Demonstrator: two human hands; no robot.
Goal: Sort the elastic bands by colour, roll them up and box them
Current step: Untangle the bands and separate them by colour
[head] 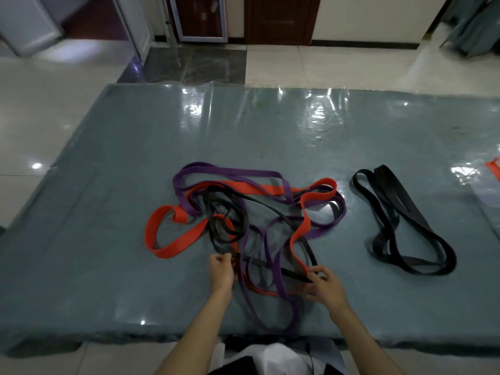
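Note:
A tangle of elastic bands lies in the middle of the grey-blue table [108,185]: red bands [173,244], purple bands [230,173] and thin black bands [224,209] looped through each other. My left hand [221,272] pinches a black band at the tangle's near left side. My right hand [326,286] pinches the same narrow black band [292,274] at the near right. A separate pile of wide black bands [400,220] lies apart to the right.
The table is covered in shiny clear plastic. A red object [494,169] shows at the far right edge on a plastic sheet. Tiled floor surrounds the table, with doors at the back. A purple loop hangs near the table's front edge [270,320].

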